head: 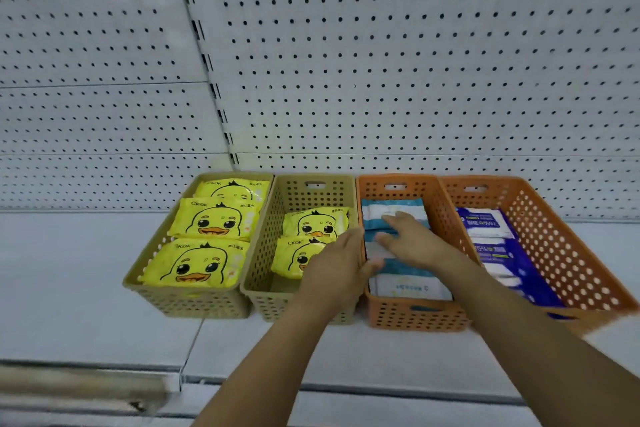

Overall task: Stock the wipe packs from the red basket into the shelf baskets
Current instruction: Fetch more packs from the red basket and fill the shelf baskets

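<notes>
On the white shelf [86, 288], before a pegboard back panel [381, 62], stand four perforated plastic baskets. A khaki basket [187, 305] holds three glossy yellow duck wipe packs [194, 265]; the second khaki basket [263, 253] holds two. An orange basket [415, 319] holds blue-and-white wipe packs [408, 284], and the far orange basket [561, 253] holds dark-blue ones [498, 250]. The right grip [415, 239] lies wide, fingers flat on a blue-and-white pack. The left grip [337, 265] straddles that basket's wall, perhaps pinching it; I cannot tell.
</notes>
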Motion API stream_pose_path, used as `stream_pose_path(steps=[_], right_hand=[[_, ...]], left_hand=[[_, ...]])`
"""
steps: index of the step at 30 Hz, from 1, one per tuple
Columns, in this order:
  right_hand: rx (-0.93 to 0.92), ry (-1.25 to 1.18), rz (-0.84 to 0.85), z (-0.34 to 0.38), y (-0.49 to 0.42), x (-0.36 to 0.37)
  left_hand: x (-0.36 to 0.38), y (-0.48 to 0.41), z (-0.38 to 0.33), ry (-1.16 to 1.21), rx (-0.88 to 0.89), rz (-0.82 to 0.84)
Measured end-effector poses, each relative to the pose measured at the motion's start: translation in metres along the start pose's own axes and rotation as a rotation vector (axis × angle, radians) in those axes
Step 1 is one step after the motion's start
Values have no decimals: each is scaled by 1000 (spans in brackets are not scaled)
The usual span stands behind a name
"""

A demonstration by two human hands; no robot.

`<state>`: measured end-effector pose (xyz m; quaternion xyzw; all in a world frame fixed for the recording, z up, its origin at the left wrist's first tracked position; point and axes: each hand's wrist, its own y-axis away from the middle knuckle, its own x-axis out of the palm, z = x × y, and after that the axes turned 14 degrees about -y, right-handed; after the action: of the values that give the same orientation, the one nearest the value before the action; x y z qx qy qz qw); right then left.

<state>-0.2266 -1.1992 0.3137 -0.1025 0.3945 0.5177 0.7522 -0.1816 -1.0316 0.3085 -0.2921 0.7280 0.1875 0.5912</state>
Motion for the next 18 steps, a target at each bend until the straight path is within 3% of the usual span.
stream_pose_path(steps=[4,7,10,14,18], right_hand=[[-77,120,-216,20,68,45],[-230,169,-374,29,116,95],[-359,-31,-553,39,158,148],[-331,-245,-616,60,211,219],[-232,-323,-507,72,255,282]], left_hand=[[-4,48,24,-304,155,50],[-1,92,55,-290,244,-175],[4,140,89,-140,290,-293],[5,211,129,1,248,-205],[10,281,169,87,150,-8]])
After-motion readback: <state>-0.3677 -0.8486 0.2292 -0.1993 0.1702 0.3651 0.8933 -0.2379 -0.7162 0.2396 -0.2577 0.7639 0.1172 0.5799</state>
